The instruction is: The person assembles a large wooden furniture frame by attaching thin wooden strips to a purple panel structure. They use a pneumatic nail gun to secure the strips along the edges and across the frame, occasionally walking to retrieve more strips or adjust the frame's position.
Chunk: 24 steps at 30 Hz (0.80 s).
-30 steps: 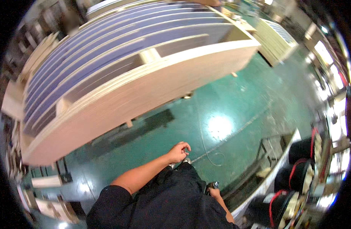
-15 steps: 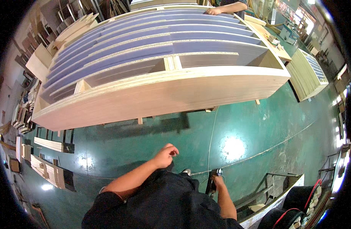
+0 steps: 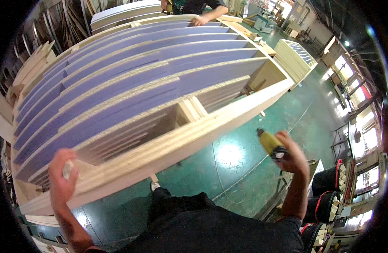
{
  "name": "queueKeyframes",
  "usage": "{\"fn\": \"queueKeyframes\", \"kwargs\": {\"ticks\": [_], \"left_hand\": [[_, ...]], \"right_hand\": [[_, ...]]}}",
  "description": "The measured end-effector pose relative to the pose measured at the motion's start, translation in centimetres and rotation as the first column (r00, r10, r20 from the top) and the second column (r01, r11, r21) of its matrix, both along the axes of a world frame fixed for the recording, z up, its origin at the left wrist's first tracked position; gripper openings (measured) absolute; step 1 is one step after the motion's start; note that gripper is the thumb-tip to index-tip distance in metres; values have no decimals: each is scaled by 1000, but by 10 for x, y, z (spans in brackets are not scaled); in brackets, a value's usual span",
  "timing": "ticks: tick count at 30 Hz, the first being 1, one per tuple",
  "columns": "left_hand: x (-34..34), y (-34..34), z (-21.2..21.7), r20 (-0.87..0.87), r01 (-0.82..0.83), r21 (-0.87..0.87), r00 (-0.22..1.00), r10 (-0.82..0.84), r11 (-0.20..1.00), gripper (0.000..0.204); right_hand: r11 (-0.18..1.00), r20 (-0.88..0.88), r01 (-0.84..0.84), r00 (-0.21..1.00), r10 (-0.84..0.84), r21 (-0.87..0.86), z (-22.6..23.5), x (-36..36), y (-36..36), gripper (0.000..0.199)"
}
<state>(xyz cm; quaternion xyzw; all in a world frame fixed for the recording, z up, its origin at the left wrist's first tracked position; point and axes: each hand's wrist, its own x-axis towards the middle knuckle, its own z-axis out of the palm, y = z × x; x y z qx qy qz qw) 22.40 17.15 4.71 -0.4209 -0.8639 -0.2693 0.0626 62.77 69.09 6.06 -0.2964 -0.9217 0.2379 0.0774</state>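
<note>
My right hand (image 3: 293,154) grips a yellow-green handheld power tool (image 3: 269,141) with a black nose, held over the floor to the right of a large wooden frame (image 3: 210,122). The nose points up and left, away from the hand; blur hides the tool's exact kind. At the near left of the frame, my left hand (image 3: 62,175) has its fingers curled, with something small and pale in them, too blurred to name. Whether this hand touches the rim cannot be made out. Bluish-purple slats (image 3: 135,86) with pale edges stand in rows inside the frame.
Across the frame, a co-worker's hand (image 3: 199,20) rests at the far rim. A slatted wooden stack (image 3: 293,63) stands at the far right. Black buckets (image 3: 324,181) holding wood pieces are on my right. A thin hose (image 3: 217,164) lies on the green floor (image 3: 248,168).
My left hand has moved left to the frame's near-left side. My right hand has raised the power tool from low beside me. The view has turned, bringing the frame closer.
</note>
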Motion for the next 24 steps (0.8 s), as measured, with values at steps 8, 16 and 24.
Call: {"fn": "queueKeyframes", "kwargs": {"ticks": [8, 16, 24], "left_hand": [[-155, -18, -23, -13, -111, -486, 993, 120, 867, 81], [-194, 6, -42, -7, 39, -309, 999, -44, 950, 43], [-194, -23, -29, 174, 31, -404, 984, 43, 914, 61]], "right_hand": [[680, 99, -262, 958, 269, 685, 132, -210, -137, 44], [322, 450, -801, 563, 693, 505, 96, -331, -181, 32], [473, 340, -871, 488, 804, 131, 118, -426, -181, 39]]}}
